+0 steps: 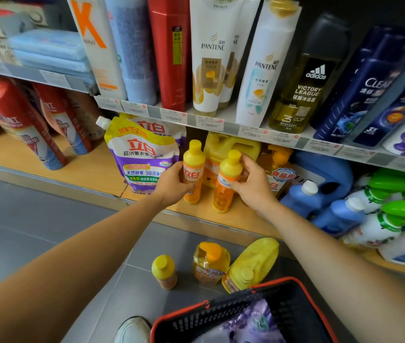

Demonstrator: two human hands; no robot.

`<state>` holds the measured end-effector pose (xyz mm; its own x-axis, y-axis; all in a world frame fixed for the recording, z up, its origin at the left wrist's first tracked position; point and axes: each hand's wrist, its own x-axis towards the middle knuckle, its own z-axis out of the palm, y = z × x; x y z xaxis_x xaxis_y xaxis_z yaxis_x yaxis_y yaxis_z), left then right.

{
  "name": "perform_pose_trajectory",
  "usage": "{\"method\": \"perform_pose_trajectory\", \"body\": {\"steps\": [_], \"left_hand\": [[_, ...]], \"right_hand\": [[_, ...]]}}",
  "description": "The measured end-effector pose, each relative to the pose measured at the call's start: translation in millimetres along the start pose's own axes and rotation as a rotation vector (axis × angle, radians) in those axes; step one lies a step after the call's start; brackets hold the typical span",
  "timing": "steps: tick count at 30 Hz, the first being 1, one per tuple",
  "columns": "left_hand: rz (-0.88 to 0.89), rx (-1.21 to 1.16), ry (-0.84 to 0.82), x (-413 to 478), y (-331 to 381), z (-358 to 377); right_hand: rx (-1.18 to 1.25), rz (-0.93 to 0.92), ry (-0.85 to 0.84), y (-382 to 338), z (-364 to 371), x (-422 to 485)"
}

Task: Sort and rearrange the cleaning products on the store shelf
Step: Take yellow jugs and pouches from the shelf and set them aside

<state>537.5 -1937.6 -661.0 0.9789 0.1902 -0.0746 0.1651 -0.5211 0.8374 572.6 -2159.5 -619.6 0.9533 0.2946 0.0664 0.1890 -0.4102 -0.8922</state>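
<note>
One small orange plastic bottle with yellow cap (193, 169) is gripped by the left hand (171, 183), a second such bottle (228, 188) by the right hand (254, 185), both held upright.

Pantene tubes (211, 58), Adidas btl (306, 80), Clear btls (369, 85)

1. The left soap bottle (194, 164) and right soap bottle (228, 170) are smooth, glossy plastic, with see-through orange bodies under opaque yellow caps.
2. Refill pouch (142, 159): shiny, slightly crinkled plastic film.
3. Lower shelf (92, 169): matt, pale wood-look board with a dull grey metal front strip.
4. Price tags (208, 121): white paper.
5. Floor (35, 219): smooth, matt grey tile.
6. Basket (295, 308): black plastic mesh with a red rim.
</note>
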Motion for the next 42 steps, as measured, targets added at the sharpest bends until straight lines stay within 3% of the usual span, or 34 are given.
{"method": "perform_pose_trajectory", "body": {"steps": [6, 10, 20, 25, 32, 42], "left_hand": [[0.007, 0.008, 0.031, 4, -4, 0], [0.021, 0.000, 0.021, 2, -5, 0], [-0.002, 0.041, 0.021, -6, 0, -3], [-0.074, 0.060, 0.124, -19, -9, -1], [0.037, -0.166, -0.138, -50, -30, 11], [0.126, -0.125, -0.083, -31, -29, 3]], "right_hand": [[-0.218, -0.040, -0.004, 10, 4, -6], [-0.102, -0.028, -0.138, 12, 0, -7], [-0.147, 0.018, -0.136, 30, 11, -20], [-0.064, 0.095, -0.111, 43, 25, -25], [0.089, 0.038, -0.139, 44, 64, -17], [0.271, 0.114, -0.148, 56, 102, -2]]}}
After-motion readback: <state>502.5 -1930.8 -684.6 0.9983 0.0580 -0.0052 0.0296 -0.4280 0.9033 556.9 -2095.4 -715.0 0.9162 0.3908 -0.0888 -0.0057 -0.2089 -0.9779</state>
